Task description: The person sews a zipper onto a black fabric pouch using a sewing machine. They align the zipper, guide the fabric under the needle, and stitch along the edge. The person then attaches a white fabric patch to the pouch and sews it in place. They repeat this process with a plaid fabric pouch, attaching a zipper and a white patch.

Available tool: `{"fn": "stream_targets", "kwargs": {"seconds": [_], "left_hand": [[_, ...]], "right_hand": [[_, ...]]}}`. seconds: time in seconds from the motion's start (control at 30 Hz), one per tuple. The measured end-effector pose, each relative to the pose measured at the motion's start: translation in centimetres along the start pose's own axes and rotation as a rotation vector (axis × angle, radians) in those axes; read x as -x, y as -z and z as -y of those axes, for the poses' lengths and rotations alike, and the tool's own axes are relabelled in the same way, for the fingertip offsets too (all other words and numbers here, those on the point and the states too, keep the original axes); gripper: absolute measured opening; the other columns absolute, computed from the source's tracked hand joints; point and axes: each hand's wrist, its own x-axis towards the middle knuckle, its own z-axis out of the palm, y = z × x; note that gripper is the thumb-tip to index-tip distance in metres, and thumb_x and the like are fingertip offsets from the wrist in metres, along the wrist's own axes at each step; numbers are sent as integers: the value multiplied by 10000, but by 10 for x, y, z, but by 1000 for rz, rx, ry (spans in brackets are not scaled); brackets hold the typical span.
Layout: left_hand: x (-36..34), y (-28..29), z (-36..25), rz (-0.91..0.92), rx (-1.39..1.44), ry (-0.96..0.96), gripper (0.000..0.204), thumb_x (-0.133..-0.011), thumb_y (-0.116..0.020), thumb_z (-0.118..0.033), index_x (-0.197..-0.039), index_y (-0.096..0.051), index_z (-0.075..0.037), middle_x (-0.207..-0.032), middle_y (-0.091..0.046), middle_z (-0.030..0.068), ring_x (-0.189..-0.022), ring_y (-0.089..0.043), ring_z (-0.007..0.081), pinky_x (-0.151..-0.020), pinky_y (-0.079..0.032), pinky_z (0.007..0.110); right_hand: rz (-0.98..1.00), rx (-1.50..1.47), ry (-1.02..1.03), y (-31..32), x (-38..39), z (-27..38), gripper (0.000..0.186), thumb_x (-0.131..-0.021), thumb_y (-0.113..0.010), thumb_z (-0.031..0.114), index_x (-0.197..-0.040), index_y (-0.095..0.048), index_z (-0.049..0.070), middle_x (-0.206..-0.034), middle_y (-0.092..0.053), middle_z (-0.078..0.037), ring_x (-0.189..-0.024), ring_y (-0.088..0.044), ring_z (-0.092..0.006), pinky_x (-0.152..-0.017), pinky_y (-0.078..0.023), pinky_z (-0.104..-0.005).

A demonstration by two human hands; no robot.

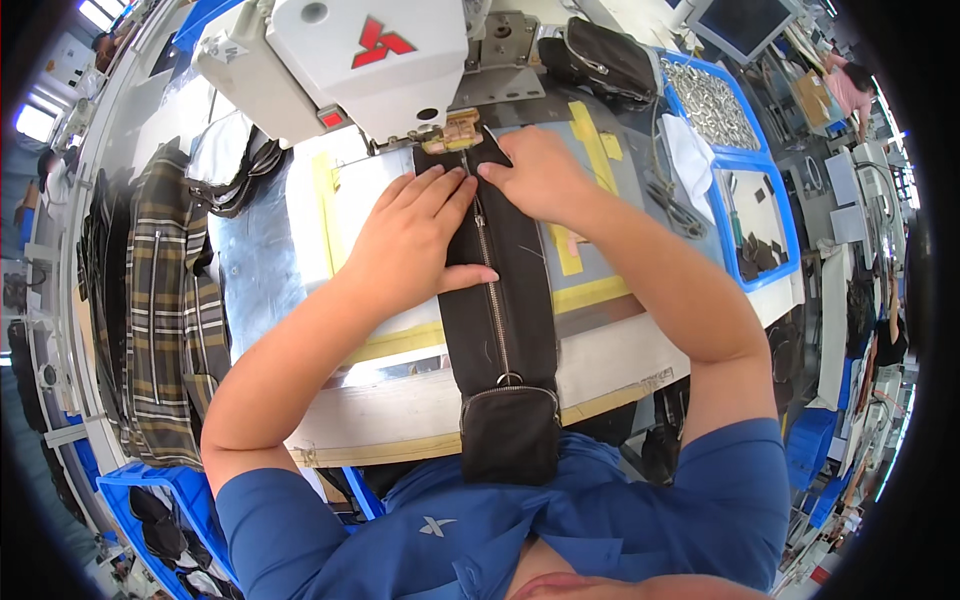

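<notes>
A long black zippered bag panel [525, 310] runs from the sewing machine [375, 60] toward my body. Its silver zipper [490, 290] lies lengthwise down the middle. At its near end a small black pouch [510, 432] hangs over the table edge. My left hand [418, 238] rests flat on the panel's left side, fingers stretched toward the machine and thumb across the zipper. Beside the presser foot [460, 132], my right hand [543, 172] grips the panel's far right edge, thumb on top; its other fingers are partly hidden.
Plaid and black pieces [165, 330] are piled at the left, near a dark folded item [235, 160]. Blue trays [712, 105] of metal rings stand at the right, by a white cloth [688, 165]. A black bag [600, 62] lies behind. A blue crate [170, 480] sits low left.
</notes>
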Motion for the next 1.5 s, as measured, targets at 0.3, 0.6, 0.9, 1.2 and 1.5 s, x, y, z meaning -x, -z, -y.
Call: {"fn": "stream_targets", "kwargs": {"seconds": [0.3,0.6,0.9,1.2,1.5], "left_hand": [[-20,7,7,143,46,76,1091,-699,-845,-704,-1446,-586,48,-1523,-573,201,-1368,-567,384,-1140,-434,496],[-30,9,15,134,133,30,1058,-610,-901,-616,-1380,-602,45,-1482,-568,198,-1279,-585,348,-1072,-468,464],[-33,7,15,168,208,37,1059,-614,-917,-571,-1368,-582,93,-1474,-548,274,-1333,-556,425,-1158,-443,506],[-34,7,14,175,197,44,1072,-614,-919,-569,-1378,-574,100,-1468,-541,279,-1335,-553,432,-1164,-440,517],[-30,6,14,164,214,43,1083,-607,-924,-559,-1380,-569,111,-1467,-536,284,-1327,-549,447,-1160,-439,527]], "right_hand": [[74,12,40,9,-13,-2,331,-909,-785,261,-982,-706,-52,-1078,-704,-293,-1034,-660,-487,-882,-524,-528],[-42,144,623,11,22,-3,538,-842,-846,335,-1194,-644,-18,-1321,-656,-216,-1268,-614,-388,-1129,-463,-513],[133,90,530,7,18,-5,564,-851,-835,385,-1147,-637,-52,-1478,-568,-287,-1366,-569,-434,-1197,-431,-520],[125,87,545,9,18,-5,552,-857,-830,367,-1136,-632,-66,-1473,-575,-297,-1384,-560,-433,-1195,-452,-483],[99,54,538,6,21,-3,558,-848,-840,361,-1152,-638,-61,-1446,-598,-286,-1373,-575,-423,-1193,-457,-485]]}}
